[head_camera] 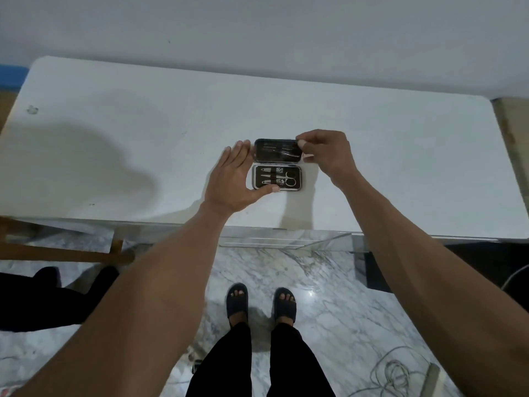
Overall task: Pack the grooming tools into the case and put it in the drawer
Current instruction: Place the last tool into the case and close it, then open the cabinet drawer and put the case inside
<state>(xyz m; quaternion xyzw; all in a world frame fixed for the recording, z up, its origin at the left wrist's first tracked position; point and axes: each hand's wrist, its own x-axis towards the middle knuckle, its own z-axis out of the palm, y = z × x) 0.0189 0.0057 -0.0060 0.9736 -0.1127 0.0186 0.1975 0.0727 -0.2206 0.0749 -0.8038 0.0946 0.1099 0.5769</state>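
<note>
White tabletop [114,138], smooth, rounded corners, set against a pale wall; grey-veined marble floor [329,310] below, glossy. Case [277,177]: small, dark, rectangular with rounded corners, lying open near the front edge. Lid [278,150] raised, glossy inside. Grooming tools [276,177]: slim metal pieces, including scissors, seated in the base. Left hand [233,179]: fingers straight, spread beside the case, thumb touching its front edge. Right hand [326,153]: pinching the lid's right end.

Grey cables [396,373] on marble floor [329,282]
</note>
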